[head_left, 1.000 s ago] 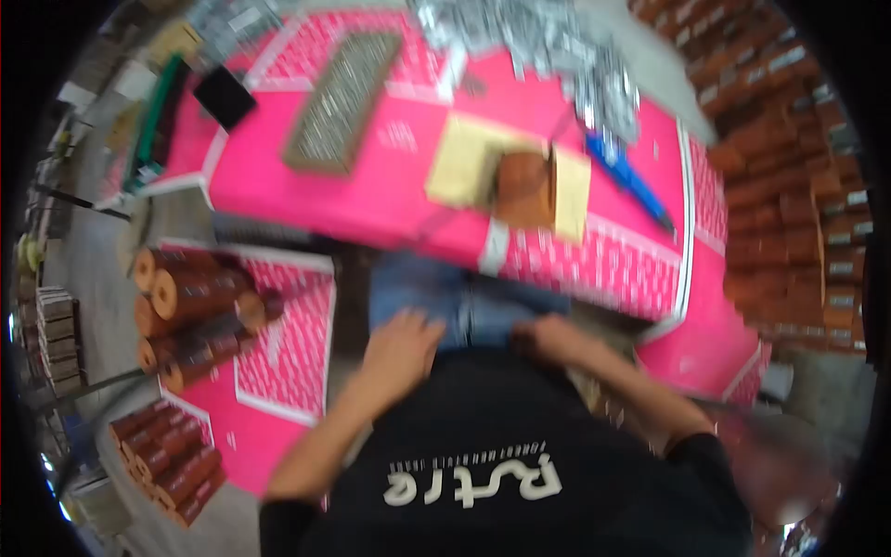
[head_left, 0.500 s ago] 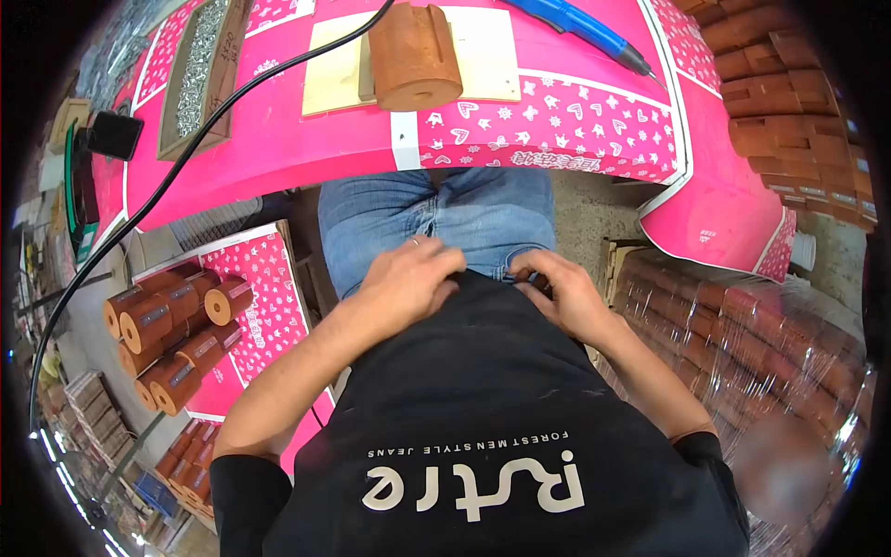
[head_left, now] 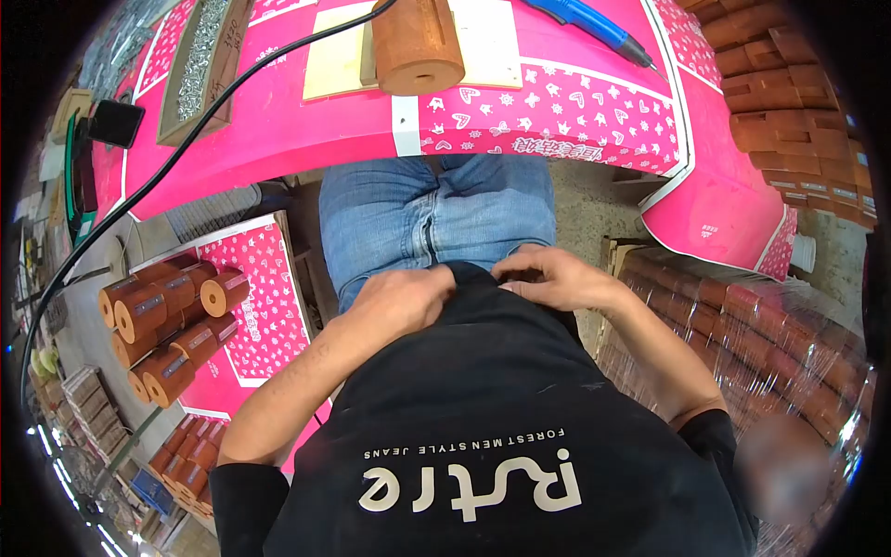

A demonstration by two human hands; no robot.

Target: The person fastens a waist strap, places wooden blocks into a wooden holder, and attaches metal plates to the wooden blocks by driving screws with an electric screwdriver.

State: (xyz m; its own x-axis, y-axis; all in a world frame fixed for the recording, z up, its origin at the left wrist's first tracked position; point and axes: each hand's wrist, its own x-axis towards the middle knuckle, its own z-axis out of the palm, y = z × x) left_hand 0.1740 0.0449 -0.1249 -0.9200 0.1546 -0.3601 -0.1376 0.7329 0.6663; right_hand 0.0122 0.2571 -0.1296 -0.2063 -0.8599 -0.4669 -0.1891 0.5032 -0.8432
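My left hand (head_left: 404, 302) is closed on the hem of my black T-shirt (head_left: 464, 381), at the waist above my blue jeans (head_left: 436, 213). Its fingertips are tucked under the cloth and partly hidden. On the other side of the hem, my right hand (head_left: 557, 277) has curled fingers that pinch the shirt's edge. Ahead of both hands, on the pink-covered table (head_left: 278, 148), a brown wooden cylinder (head_left: 418, 51) with a groove and a hole in its end lies on a pale board (head_left: 492, 46).
A wooden tray of screws (head_left: 197, 74) stands at the table's left, with a black cable (head_left: 176, 167) running past it. At the right lies a blue electric screwdriver (head_left: 594, 32). Brown cylinders (head_left: 167, 306) are piled at lower left; wrapped stacks (head_left: 733, 343) stand at right.
Both hands have drawn closer together at the shirt hem and pulled its middle up into a fold. The view has tilted slightly, so the table sits higher.
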